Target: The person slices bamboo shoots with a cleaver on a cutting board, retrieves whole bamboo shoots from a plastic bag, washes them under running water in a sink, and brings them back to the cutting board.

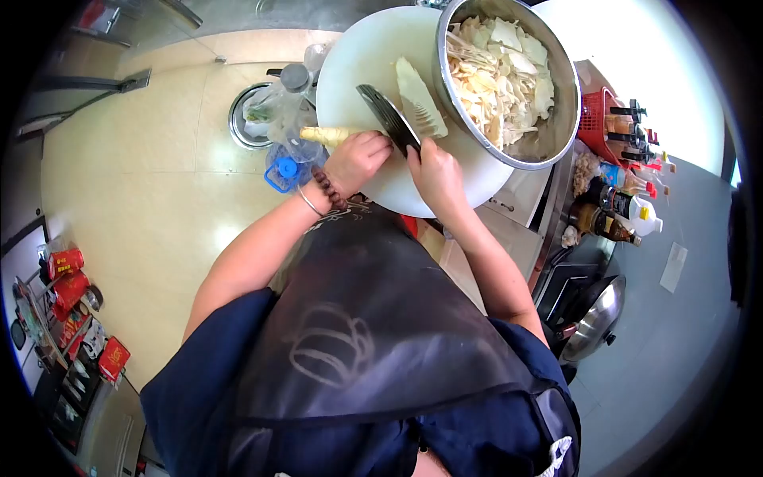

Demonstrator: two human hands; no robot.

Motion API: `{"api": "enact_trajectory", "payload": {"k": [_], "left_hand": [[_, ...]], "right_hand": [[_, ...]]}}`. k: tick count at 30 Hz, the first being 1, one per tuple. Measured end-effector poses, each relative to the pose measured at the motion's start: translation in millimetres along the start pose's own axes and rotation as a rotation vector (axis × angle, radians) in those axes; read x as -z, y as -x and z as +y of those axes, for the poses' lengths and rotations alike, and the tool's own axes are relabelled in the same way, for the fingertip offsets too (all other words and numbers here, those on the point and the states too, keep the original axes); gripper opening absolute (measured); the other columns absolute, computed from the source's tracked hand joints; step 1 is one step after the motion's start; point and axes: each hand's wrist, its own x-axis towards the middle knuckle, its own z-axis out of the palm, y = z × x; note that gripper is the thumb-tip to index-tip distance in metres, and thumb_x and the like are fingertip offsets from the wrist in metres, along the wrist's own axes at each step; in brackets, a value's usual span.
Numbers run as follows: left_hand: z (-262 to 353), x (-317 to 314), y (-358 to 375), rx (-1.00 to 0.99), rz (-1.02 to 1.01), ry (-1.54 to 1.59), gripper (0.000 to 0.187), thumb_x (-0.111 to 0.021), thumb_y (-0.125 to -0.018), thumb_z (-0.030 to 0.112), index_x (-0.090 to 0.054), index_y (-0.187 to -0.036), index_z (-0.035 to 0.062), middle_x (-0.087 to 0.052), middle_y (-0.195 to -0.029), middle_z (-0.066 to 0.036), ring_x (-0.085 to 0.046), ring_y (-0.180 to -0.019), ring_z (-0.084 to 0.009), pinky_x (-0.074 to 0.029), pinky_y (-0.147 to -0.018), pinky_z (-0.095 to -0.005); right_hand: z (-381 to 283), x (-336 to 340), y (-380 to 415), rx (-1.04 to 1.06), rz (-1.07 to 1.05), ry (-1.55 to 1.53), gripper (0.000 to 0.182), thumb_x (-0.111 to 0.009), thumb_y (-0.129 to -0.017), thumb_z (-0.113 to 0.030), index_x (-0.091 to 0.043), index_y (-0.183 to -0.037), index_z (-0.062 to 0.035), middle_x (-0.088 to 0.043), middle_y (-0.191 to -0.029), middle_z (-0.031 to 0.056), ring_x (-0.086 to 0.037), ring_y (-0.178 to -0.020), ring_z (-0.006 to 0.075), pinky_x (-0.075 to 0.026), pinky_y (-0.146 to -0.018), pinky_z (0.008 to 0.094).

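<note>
My left hand (pixel 359 163) is closed around a pale yellow bamboo shoot (pixel 319 136), whose end sticks out past the left edge of the board. In my right hand (pixel 437 176) is the handle of a dark-bladed kitchen knife (pixel 383 113). The blade points up and left, close to the fingers of my left hand; whether it touches the shoot is hidden. A halved bamboo shoot (pixel 418 99), with ridged chambers showing, lies just beyond the blade on the round white cutting board (pixel 354 67).
A large steel bowl (pixel 571 119) of sliced pieces overlaps the board's right side. Plastic bottles (pixel 296 79) and a blue-capped jug (pixel 284 171) stand left of the board, beside a metal basin (pixel 235 119). Seasoning bottles (pixel 612 222), a red basket (pixel 592 115) and a wok lid (pixel 600 318) are right.
</note>
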Motion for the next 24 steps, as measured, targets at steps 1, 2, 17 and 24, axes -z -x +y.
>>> {"api": "enact_trajectory", "payload": {"k": [1,2,17,24], "left_hand": [[-2.7,-0.4,-1.5,0.001,0.017,-0.005,0.017,-0.054,-0.067,0.008,-0.061,-0.082,0.0026,-0.059,-0.091,-0.005,-0.055,-0.09,-0.0203,-0.046,-0.076,-0.0304],[-3.0,-0.8,-1.1,0.01,0.033,-0.006,0.017,-0.054,-0.067,0.008,-0.061,-0.082,0.0023,-0.059,-0.09,-0.005,-0.055,-0.09,-0.0206,-0.046,-0.075,-0.0306],[-4.7,2.4,-1.3,0.04,-0.004,0.102,0.021,-0.054,-0.067,0.003,-0.06,-0.086,-0.0022,-0.058,-0.091,-0.011,-0.055,-0.088,-0.0257,-0.047,-0.078,-0.0322],[-7.1,6.2,-6.8,0.018,-0.039,0.117,0.021,-0.053,-0.067,0.004,-0.06,-0.086,-0.0007,-0.057,-0.09,-0.011,-0.054,-0.088,-0.0253,-0.047,-0.078,-0.0318]], "right_hand": [[-0.8,9.8,-1.1,0.004,0.01,0.001,0.021,-0.054,-0.082,-0.016,-0.046,-0.072,-0.0007,-0.056,-0.06,0.0206,-0.057,-0.054,0.0377,-0.047,-0.049,0.0456],[-4.5,21.8,5.9,-0.011,-0.031,0.026,0.021,-0.054,-0.082,-0.016,-0.045,-0.072,-0.0008,-0.056,-0.06,0.0205,-0.057,-0.054,0.038,-0.047,-0.049,0.0456],[-15.7,33.9,25.0,-0.081,-0.093,0.017,0.022,-0.056,-0.082,-0.016,-0.045,-0.071,0.0,-0.056,-0.063,0.0213,-0.057,-0.059,0.0384,-0.045,-0.053,0.046],[-13.0,-10.2,9.4,-0.085,-0.028,0.012,0.021,-0.055,-0.082,-0.016,-0.047,-0.072,0.0,-0.057,-0.062,0.0211,-0.057,-0.057,0.0385,-0.047,-0.053,0.0453]]}}
